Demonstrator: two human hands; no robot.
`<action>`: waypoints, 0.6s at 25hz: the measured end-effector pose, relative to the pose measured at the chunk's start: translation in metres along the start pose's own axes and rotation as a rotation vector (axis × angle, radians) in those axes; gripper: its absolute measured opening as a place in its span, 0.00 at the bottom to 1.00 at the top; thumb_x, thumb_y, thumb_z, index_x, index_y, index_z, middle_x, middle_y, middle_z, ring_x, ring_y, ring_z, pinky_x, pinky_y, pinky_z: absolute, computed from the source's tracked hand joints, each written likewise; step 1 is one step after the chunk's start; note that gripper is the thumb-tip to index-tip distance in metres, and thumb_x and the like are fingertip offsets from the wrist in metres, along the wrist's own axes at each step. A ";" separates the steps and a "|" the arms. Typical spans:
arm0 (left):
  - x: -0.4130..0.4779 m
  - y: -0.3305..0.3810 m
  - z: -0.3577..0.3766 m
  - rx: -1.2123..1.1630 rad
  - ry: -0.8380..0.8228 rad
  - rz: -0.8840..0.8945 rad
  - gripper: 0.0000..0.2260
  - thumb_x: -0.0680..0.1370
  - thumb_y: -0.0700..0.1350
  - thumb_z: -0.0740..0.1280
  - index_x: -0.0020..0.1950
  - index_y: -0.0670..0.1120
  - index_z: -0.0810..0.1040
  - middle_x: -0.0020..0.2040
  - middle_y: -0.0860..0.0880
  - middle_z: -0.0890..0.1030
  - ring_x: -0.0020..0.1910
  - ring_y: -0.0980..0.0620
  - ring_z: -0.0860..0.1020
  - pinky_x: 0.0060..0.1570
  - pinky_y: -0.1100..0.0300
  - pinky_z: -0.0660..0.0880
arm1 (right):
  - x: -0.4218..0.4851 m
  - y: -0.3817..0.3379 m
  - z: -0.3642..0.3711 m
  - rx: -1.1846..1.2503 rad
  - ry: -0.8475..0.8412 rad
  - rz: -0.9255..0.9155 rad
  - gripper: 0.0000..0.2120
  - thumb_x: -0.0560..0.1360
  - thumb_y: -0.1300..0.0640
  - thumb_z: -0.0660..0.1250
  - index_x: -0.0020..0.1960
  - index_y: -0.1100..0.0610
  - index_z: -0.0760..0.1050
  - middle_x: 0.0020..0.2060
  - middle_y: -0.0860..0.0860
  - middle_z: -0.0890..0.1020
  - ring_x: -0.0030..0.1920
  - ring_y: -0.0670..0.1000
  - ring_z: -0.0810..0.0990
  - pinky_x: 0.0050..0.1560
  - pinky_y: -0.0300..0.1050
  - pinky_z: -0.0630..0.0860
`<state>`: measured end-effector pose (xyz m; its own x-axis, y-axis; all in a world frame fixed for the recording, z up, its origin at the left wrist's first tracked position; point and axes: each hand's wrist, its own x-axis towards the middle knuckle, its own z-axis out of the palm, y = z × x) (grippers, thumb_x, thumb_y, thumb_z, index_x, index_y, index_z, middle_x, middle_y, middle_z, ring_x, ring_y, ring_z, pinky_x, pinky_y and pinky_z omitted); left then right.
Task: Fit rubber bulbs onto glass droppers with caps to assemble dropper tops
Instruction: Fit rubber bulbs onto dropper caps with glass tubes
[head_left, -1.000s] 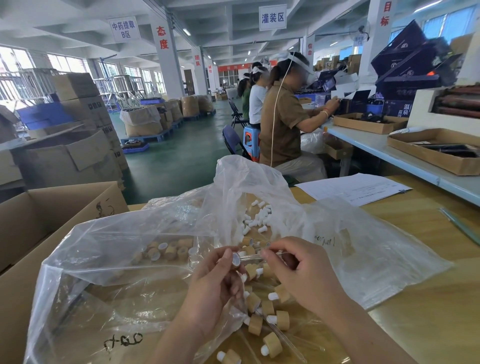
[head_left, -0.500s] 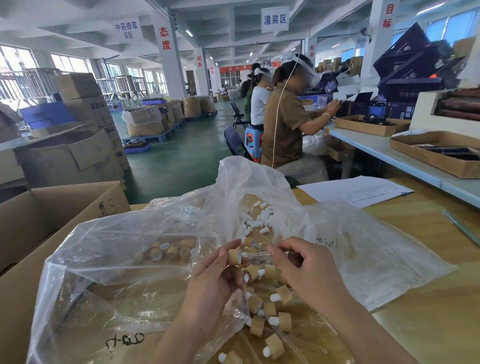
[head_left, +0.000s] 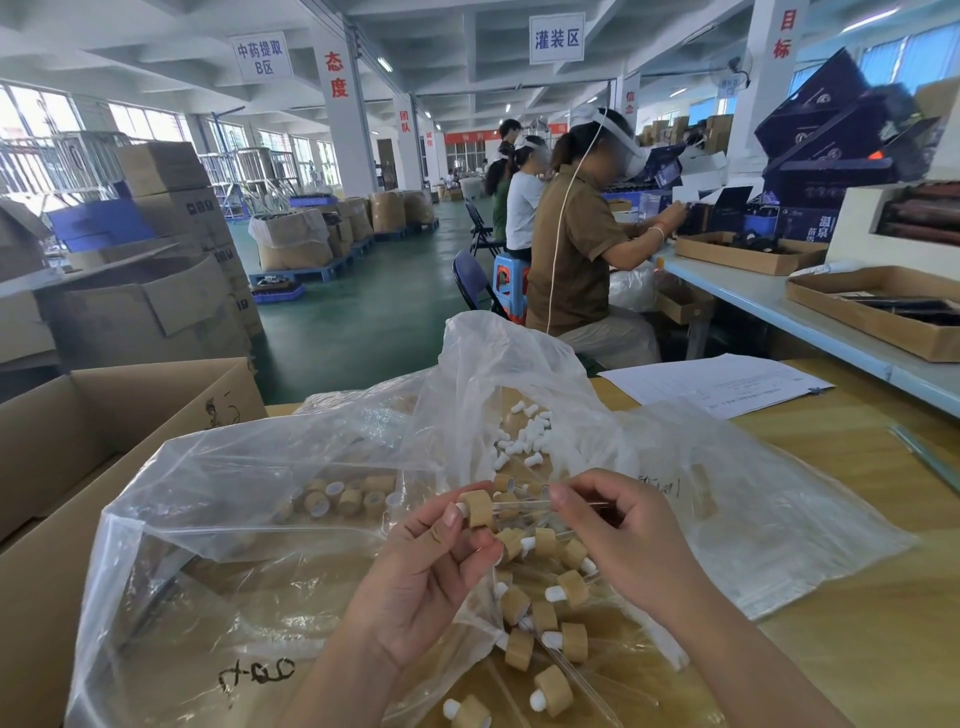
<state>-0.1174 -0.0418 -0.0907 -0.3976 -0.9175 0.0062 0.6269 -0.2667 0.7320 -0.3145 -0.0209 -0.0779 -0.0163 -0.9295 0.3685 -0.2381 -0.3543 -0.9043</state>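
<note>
My left hand (head_left: 431, 577) pinches a tan wooden cap (head_left: 479, 508) with a white rubber bulb end at its left side. A clear glass dropper tube (head_left: 524, 506) runs rightward out of the cap into my right hand (head_left: 618, 540), which pinches the tube between thumb and fingers. Both hands hover above a pile of assembled dropper tops (head_left: 545, 618) lying on plastic. Loose white rubber bulbs (head_left: 524, 439) lie farther back inside an open clear bag. Loose tan caps (head_left: 343, 496) sit inside another bag at the left.
Clear plastic bags (head_left: 249, 519) cover the wooden table (head_left: 857, 649). An open cardboard box (head_left: 78, 447) stands at the left. Printed paper sheets (head_left: 722, 384) lie at the back right. Several people work at a long bench (head_left: 779, 296) beyond.
The tan cap has come onto the glass tube and now sits against the bulb in my left hand; both hands stayed nearly in place.
</note>
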 end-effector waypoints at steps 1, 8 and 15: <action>0.000 0.000 0.000 0.006 -0.007 -0.012 0.30 0.54 0.42 0.84 0.53 0.36 0.82 0.41 0.41 0.84 0.34 0.49 0.83 0.36 0.57 0.81 | 0.000 0.000 -0.001 0.013 -0.010 0.001 0.09 0.68 0.40 0.66 0.38 0.44 0.81 0.24 0.45 0.75 0.26 0.40 0.70 0.29 0.31 0.68; 0.003 0.001 0.000 0.091 0.056 -0.017 0.13 0.71 0.43 0.69 0.54 0.42 0.83 0.47 0.34 0.83 0.36 0.47 0.84 0.35 0.58 0.81 | -0.001 0.001 -0.002 -0.096 0.020 -0.049 0.07 0.74 0.54 0.71 0.38 0.43 0.80 0.29 0.47 0.79 0.28 0.41 0.73 0.31 0.32 0.70; 0.007 -0.011 0.007 0.199 0.257 0.113 0.14 0.78 0.44 0.59 0.50 0.38 0.81 0.43 0.33 0.82 0.29 0.46 0.82 0.31 0.57 0.80 | -0.011 0.002 0.016 -0.322 0.125 -0.226 0.04 0.75 0.51 0.69 0.41 0.45 0.79 0.32 0.43 0.79 0.28 0.44 0.75 0.28 0.32 0.69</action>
<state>-0.1317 -0.0431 -0.0937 -0.1358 -0.9890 -0.0587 0.5046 -0.1201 0.8549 -0.2989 -0.0129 -0.0877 -0.0421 -0.8054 0.5912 -0.5405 -0.4793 -0.6915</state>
